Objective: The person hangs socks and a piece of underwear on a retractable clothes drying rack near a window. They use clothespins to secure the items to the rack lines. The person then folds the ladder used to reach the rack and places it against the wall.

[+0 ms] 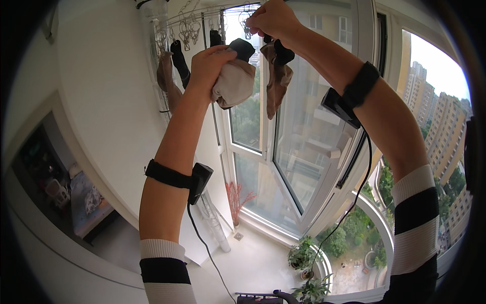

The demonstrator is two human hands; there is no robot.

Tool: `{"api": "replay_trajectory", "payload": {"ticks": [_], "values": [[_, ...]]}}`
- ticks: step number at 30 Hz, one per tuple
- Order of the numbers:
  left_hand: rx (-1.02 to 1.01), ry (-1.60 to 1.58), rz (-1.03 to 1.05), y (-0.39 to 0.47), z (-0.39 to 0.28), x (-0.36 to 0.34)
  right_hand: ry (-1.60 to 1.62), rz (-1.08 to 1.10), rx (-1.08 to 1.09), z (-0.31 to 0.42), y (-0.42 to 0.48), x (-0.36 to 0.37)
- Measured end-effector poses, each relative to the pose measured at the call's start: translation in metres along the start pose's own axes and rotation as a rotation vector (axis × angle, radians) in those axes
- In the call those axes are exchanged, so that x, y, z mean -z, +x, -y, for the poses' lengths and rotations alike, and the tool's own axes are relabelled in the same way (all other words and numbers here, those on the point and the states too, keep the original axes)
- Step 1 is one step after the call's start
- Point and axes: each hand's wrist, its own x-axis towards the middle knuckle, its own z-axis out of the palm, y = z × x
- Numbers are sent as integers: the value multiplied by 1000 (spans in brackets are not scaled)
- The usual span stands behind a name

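My left hand grips a bunched beige cloth item, with black fabric beside its thumb. Up at the wire hanging rack, my right hand has its fingertips pinched at a metal clip. Just below that hand hang a brown sock and a black sock; the hand partly hides their tops. To the left, a black sock and a brown stocking-like piece dangle from other clips. Several bare clips hang between them.
An opened window sash with a handle stands right of the hanging socks. Cables run down from black devices strapped to both forearms. Potted plants and red dried branches stand below. A doorway at left shows a bed.
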Motion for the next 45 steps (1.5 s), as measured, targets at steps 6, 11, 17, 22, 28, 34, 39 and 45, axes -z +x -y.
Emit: {"api": "replay_trajectory", "payload": {"ticks": [6, 11, 17, 22, 28, 34, 39, 45], "values": [[7, -50, 17, 13, 5, 5, 158, 59, -58, 6, -9, 0], [-48, -5, -6, 11, 2, 3, -28, 115, -81, 17, -17, 2], [-75, -30, 18, 9, 7, 2, -120, 4, 79, 27, -20, 0], [7, -95, 37, 11, 9, 14, -27, 31, 15, 28, -19, -7], [75, -208, 206, 14, 12, 19, 247, 98, -8, 5, -2, -9], [85, -156, 181, 13, 13, 20, 95, 137, 8, 11, -18, -6], [69, -134, 175, 11, 16, 17, 243, 164, -124, 11, -25, -7], [70, -124, 201, 9, 9, 18, 240, 271, -128, 24, -16, -9]]}}
